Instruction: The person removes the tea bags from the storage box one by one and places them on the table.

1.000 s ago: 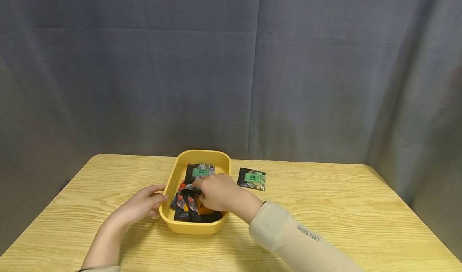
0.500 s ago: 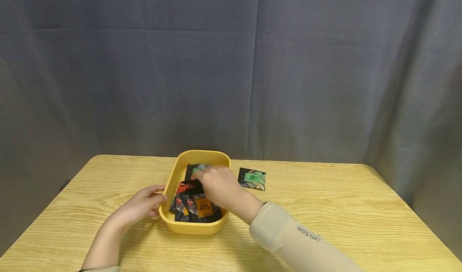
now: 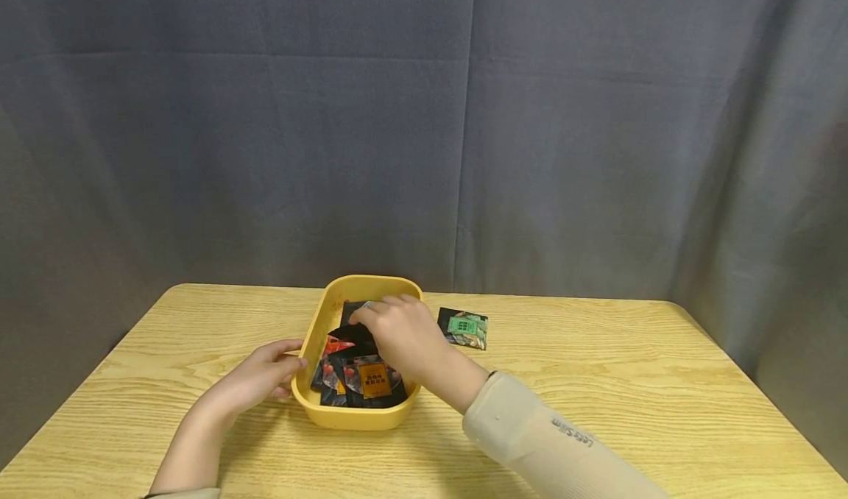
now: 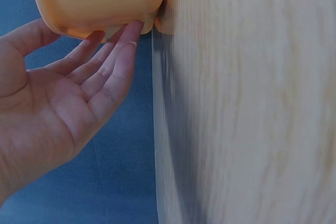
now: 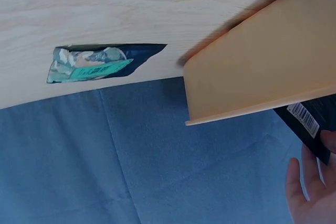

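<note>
A yellow bin [image 3: 361,418] stands on the table with several black sachets inside. One sachet with an orange label [image 3: 375,381] lies at its near end, beside a red-marked sachet [image 3: 336,346]. My left hand [image 3: 258,377] touches the bin's left wall, its fingers fairly straight against the side in the left wrist view. Over the bin, my right hand [image 3: 404,337] pinches a black sachet [image 5: 304,121] between thumb and fingers. That sachet is tilted up, and its barcode side shows above the rim in the right wrist view.
A black sachet with a green label [image 3: 464,327] lies on the wooden table [image 3: 596,381] just right of the bin. Behind the table's far edge hangs a grey curtain [image 3: 371,131].
My right hand has risen slightly, lifting the pinched sachet off the others and uncovering the orange-labelled one. The left hand and the bin stay where they were.
</note>
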A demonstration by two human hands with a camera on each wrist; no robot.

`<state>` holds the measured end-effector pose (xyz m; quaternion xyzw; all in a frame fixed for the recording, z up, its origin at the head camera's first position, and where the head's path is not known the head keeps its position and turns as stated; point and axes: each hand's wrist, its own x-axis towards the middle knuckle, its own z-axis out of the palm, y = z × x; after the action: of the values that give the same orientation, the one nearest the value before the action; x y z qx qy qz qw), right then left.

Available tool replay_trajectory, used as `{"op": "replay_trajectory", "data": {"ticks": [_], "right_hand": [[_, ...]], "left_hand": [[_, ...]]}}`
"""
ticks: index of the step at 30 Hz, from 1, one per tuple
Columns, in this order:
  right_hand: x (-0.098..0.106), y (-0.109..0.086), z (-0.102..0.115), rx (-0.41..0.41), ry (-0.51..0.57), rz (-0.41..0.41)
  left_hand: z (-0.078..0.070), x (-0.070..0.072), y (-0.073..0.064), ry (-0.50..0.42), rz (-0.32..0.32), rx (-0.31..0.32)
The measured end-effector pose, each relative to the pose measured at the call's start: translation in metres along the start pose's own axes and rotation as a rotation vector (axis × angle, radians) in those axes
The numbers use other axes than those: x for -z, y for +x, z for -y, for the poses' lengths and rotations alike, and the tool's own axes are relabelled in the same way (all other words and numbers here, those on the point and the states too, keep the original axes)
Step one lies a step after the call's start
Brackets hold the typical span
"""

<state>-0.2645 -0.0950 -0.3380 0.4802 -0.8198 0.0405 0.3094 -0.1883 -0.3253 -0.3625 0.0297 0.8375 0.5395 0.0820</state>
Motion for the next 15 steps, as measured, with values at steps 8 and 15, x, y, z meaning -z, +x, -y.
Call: {"op": "replay_trajectory", "data": {"ticks": [8, 15], "right_hand": [[0.013, -0.01, -0.003, 0.083, -0.047, -0.044], [0.025, -0.018, -0.011, 0.105, -0.105, -0.055]], "left_hand": [[-0.001, 0.0, 0.001, 0.008, 0.001, 0.005], [-0.001, -0.001, 0.0, 0.003, 0.004, 0.006]]}}
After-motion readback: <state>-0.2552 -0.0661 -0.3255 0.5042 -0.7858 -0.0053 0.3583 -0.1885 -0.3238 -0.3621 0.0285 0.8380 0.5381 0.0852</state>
